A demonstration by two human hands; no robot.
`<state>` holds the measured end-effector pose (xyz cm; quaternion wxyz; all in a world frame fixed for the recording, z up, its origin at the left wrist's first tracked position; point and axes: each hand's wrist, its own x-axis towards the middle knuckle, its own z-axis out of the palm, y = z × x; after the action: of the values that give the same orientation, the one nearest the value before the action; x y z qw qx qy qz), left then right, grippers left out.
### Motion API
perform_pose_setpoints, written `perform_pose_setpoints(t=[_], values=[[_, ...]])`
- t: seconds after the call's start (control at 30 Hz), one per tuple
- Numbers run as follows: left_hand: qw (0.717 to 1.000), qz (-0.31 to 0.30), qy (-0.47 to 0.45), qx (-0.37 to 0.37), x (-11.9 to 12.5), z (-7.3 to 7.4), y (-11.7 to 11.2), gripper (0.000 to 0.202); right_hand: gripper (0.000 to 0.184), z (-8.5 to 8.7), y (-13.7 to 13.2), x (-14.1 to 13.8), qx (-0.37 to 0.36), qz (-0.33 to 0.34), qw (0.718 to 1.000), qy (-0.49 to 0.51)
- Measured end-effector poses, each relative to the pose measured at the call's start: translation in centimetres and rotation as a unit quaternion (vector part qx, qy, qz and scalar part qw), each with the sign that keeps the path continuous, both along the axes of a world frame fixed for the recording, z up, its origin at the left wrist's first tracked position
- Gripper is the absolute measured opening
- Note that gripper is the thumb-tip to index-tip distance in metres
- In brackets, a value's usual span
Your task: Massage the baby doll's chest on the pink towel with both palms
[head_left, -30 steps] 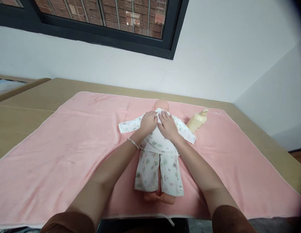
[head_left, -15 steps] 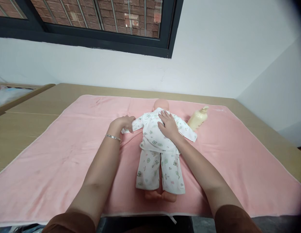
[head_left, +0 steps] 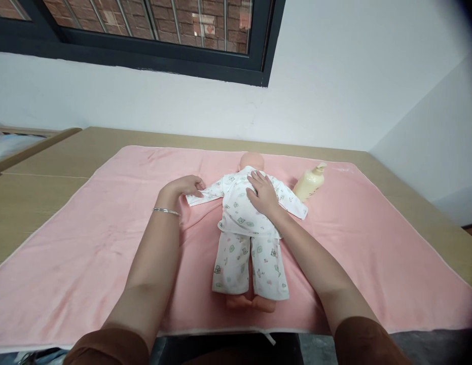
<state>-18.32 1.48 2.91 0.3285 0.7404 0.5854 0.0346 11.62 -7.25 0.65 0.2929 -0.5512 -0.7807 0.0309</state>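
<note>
A baby doll (head_left: 239, 215) in a white patterned top and trousers lies on a pink blanket (head_left: 117, 243), its bald head (head_left: 252, 160) away from me and its bare feet towards me. No face shows; it appears to be face down. My left hand (head_left: 185, 185) has its fingers curled round the cuff end of the doll's left-side sleeve (head_left: 213, 192), which is stretched outward. Flat on the doll's upper back rests my right hand (head_left: 264, 195), fingers spread. The other sleeve (head_left: 294, 203) lies out to the right.
A cream pump bottle (head_left: 310, 183) lies tilted on the blanket, just right of the doll. The blanket covers most of a wooden table (head_left: 57, 167). Behind it stand a white wall (head_left: 319, 91) and a dark-framed window (head_left: 155, 53).
My left hand has moved a little to the left, drawing the sleeve out straighter. My right hand stays on the doll's back. The view has shifted slightly.
</note>
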Motion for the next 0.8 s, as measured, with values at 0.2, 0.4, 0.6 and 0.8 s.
perform_pose_setpoints(t=[0.2, 0.4, 0.6, 0.8], values=[[1.0, 0.001, -0.017, -0.002, -0.3, -0.3, 0.2, 0.032, 0.046, -0.2, 0.2, 0.1, 0.007, -0.003, 1.0, -0.002], [1.0, 0.004, -0.012, 0.006, -0.2, -0.3, 0.0, 0.026, 0.046, -0.1, 0.1, 0.1, 0.001, -0.005, 1.0, -0.003], [0.999, 0.037, -0.005, 0.023, 0.4, -0.6, 0.1, 0.012, 0.046, 0.1, -0.1, 0.0, 0.002, -0.003, 1.0, 0.001], [0.997, 0.048, 0.024, 0.063, 1.0, -1.7, 0.6, 0.01, 0.047, 0.1, 0.0, 0.1, 0.001, -0.004, 1.0, -0.001]])
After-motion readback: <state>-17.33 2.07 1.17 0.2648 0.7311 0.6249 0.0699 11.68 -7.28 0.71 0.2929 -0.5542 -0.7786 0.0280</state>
